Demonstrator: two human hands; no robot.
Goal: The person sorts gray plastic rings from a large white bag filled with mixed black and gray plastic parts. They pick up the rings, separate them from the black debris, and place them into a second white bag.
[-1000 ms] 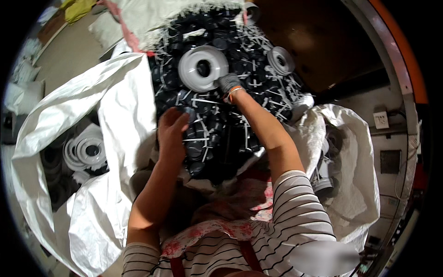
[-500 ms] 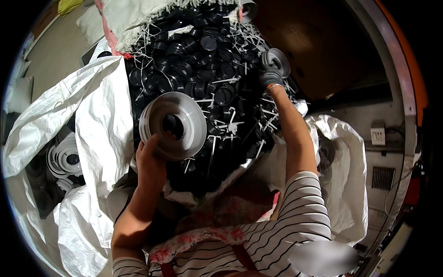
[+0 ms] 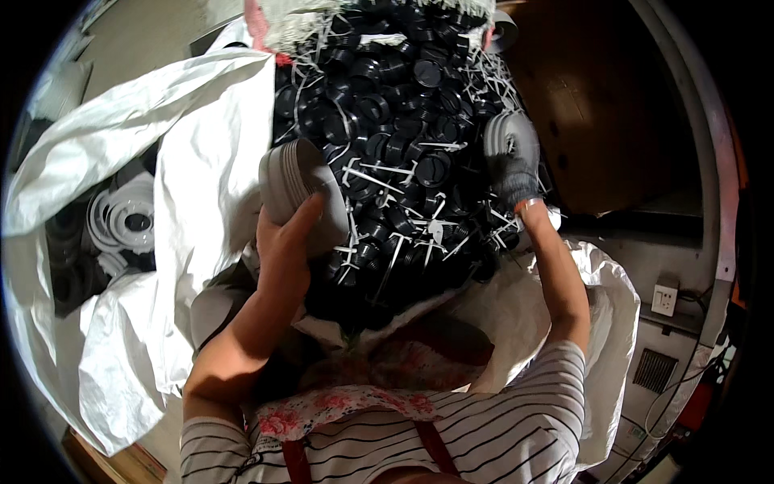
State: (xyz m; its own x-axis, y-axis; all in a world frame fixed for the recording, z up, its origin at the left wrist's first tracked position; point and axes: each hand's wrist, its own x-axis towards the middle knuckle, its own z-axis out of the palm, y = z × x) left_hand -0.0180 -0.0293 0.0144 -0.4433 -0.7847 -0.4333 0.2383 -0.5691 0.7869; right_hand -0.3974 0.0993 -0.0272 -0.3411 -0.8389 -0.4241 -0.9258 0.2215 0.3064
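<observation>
Head view, and the left hand (image 3: 284, 242) is bare, fingers wrapped up the side of a grey ribbed disc (image 3: 292, 187), thumb behind it — a firm clasp, lifting it on edge just above the left rim of the heap. The right hand (image 3: 516, 173) wears a dark grey glove and closes over a second grey disc (image 3: 506, 139) at the heap's right edge; how tightly the fingers meet I cannot tell.

Both discs look like moulded plastic: stiff, light for their bulk, stepped in concentric ridges, matte grey. I judge the rim the sure place to hold — smooth faces could slip from a bare palm, ridges give purchase.

Beneath the hands lies a mound of small black caps (image 3: 395, 153) tangled with white plastic sprue sticks (image 3: 379, 181), loose and likely to slide. Around it, a big white woven sack (image 3: 185, 161) spreads open; in its left pocket sit more white and grey rings (image 3: 121, 222). At right, a dark wall panel with a socket (image 3: 664, 299).
</observation>
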